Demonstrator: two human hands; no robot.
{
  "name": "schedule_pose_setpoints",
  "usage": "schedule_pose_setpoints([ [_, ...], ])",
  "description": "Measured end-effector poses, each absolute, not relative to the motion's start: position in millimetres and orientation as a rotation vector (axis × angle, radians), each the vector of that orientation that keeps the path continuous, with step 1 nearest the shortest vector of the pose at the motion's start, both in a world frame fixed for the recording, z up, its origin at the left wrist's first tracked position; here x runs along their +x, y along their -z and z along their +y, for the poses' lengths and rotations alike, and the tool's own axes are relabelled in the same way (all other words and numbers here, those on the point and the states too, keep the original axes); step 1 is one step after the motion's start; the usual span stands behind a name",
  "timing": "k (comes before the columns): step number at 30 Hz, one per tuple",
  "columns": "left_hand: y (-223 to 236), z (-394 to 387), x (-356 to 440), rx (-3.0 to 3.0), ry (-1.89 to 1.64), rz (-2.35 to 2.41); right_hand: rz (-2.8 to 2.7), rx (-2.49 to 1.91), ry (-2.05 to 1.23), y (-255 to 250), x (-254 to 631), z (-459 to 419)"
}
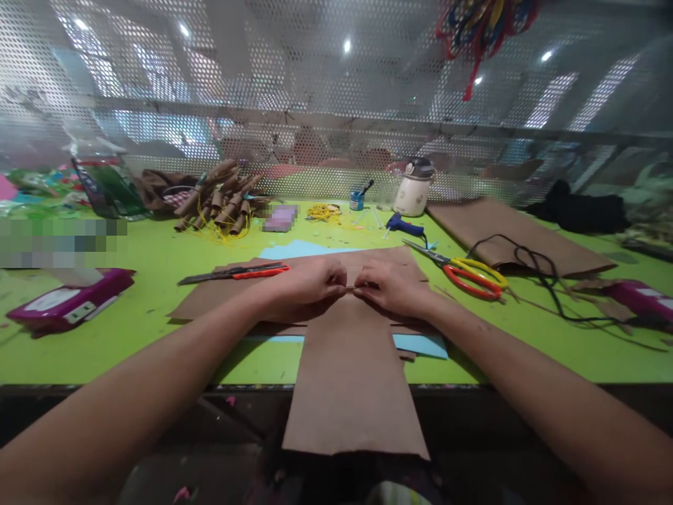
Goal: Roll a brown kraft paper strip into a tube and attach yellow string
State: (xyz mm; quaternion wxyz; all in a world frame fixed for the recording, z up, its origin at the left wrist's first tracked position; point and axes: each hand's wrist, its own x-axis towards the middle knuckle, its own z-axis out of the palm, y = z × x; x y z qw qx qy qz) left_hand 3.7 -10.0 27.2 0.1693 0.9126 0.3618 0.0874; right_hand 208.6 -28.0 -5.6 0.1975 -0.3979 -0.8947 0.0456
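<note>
A long strip of brown paper (355, 379) runs toward me and hangs past the table's front edge. At its far end my left hand (320, 279) and my right hand (386, 284) pinch the paper, which is rolled or folded narrowly between the fingertips. The two hands are a short gap apart. Beneath them lie more brown paper sheets (210, 301) and light blue paper (420, 344). Left of my left hand a utility knife (252, 272) with an orange-red handle rests on the sheets. Scissors (467, 275) with red and yellow handles lie beyond my right hand.
Rolled brown paper tubes (226, 203) with yellow string are piled at the back left. A blue glue gun (404, 224), a cream bottle (413, 188) and a small blue jar (357, 200) stand further back. Purple tape dispenser (73, 301) sits left; a black cord (547, 280) crosses the right.
</note>
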Motion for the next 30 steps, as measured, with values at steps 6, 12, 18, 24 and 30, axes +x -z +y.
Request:
schedule_pose_setpoints([
  [6,-29,-15,1,2.573,-0.292,1.020,-2.562,-1.088,-0.056,6,207,-30],
  [12,-21,-9,-7,2.745,-0.254,1.043,-2.606,-1.115,-0.114,2,211,-32],
  [18,-29,-11,-14,2.807,-0.133,1.056,-2.628,-1.221,-0.138,-4,217,-37],
  [24,-30,-11,-15,2.845,-0.091,1.038,-2.704,-1.252,0.078,-10,216,-46],
  [30,-35,-15,-10,2.935,-0.013,0.978,-2.787,-1.215,0.251,-12,212,-56],
])
